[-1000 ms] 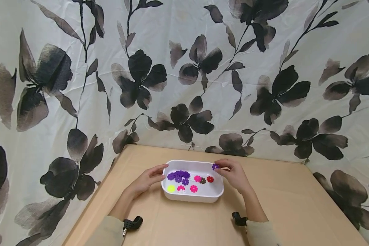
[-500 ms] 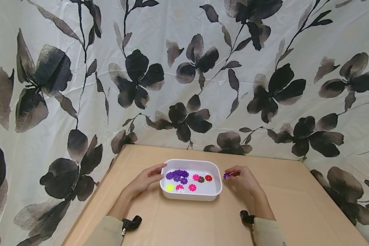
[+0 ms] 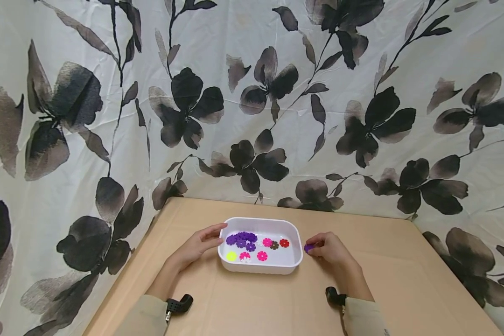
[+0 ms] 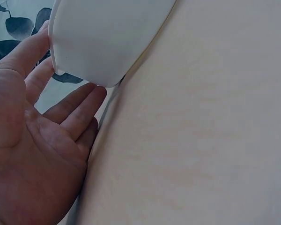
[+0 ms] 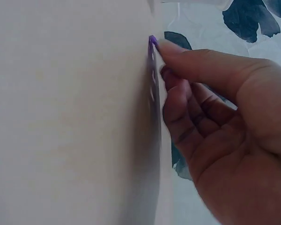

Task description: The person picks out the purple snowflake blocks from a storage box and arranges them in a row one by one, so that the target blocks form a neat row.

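Note:
A white plastic tub (image 3: 283,269) sits on the table, holding several small flower-shaped discs. Purple discs (image 3: 242,239) are heaped at its left; a yellow disc (image 3: 231,256), pink discs (image 3: 262,255), a brown disc (image 3: 274,245) and a red disc (image 3: 283,243) lie apart from the heap. My left hand (image 3: 199,245) rests its straight fingertips against the tub's left end; the left wrist view shows fingers at the rim and under the wall (image 4: 103,42). Right of the tub, my right hand (image 3: 332,249) pinches one purple disc (image 3: 308,248) down at the tabletop, its thumb on the disc (image 5: 153,39).
The tan tabletop (image 3: 243,303) spreads around the tub, with its far edge behind it. A white cloth with dark flowers (image 3: 252,93) hangs behind the table. Black wrist-worn devices (image 3: 179,304) sit at both sleeves.
My right hand has moved from over the tub's right rim out to the right and down to the tabletop, carrying the purple disc. My left hand stays at the tub's left end.

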{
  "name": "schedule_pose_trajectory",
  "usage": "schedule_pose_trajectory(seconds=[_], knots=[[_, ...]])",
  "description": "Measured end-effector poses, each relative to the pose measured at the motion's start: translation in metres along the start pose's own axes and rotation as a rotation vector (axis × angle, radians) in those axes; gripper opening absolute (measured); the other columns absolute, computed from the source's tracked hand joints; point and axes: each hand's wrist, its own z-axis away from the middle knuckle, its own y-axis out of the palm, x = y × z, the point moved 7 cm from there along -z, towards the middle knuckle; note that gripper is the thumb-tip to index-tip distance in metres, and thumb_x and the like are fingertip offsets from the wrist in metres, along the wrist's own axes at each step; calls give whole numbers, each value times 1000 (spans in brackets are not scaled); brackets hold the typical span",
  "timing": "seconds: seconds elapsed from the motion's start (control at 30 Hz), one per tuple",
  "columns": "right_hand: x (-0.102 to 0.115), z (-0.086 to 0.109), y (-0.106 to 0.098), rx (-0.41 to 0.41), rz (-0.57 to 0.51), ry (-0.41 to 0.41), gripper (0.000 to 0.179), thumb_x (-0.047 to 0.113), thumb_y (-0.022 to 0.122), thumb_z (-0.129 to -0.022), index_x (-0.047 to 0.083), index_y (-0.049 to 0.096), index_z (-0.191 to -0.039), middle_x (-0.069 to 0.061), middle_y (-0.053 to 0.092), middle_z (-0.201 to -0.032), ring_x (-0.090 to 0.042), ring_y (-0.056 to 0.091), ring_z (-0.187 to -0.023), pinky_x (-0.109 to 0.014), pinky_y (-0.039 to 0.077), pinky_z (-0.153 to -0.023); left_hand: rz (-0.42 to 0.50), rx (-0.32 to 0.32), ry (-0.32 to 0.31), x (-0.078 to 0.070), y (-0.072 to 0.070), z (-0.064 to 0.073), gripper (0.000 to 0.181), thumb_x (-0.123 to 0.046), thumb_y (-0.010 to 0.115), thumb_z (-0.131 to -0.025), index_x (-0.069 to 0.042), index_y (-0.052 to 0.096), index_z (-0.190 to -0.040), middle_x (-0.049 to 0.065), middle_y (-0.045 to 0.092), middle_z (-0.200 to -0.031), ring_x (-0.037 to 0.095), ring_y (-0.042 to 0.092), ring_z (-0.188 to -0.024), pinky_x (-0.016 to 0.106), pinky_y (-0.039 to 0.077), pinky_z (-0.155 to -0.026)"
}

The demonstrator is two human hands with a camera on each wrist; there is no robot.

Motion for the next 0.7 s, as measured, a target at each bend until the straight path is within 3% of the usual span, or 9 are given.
schedule_pose_trajectory(seconds=[0.37, 0.53, 0.63, 0.7], knots=[[-1, -8, -1, -20, 74, -54, 18, -5, 80, -85, 4, 80, -100, -7, 71, -90, -21, 56, -77, -23, 53, -63, -6, -16, -12, 0, 1, -4, 62, -27, 68, -103, -12, 44, -158, 14, 45, -163, 34, 43, -150, 23, 44, -114], [0, -10, -3, -24, 77, -51, 19, -5, 79, -86, 3, 79, -102, -8, 70, -91, -22, 58, -78, -25, 54, -63, -20, -27, -15, 0, 2, -6, 59, -24, 67, -103, -14, 45, -158, 15, 46, -162, 34, 44, -149, 39, 40, -120], [6, -9, -10, -99, 66, -52, 21, -2, 76, -90, 6, 78, -109, -7, 68, -96, -23, 57, -85, -24, 54, -68, -34, -36, -21, 1, 2, -6, 58, -24, 67, -103, -16, 47, -157, 16, 47, -161, 35, 45, -149, 49, 36, -122], [18, -8, -17, -183, 57, -102, 22, 1, 75, -92, 7, 77, -114, -9, 69, -99, -24, 58, -88, -23, 54, -71, -37, -43, -27, 1, 2, -6, 58, -26, 68, -103, -17, 48, -157, 16, 48, -160, 36, 45, -148, 53, 35, -123]])
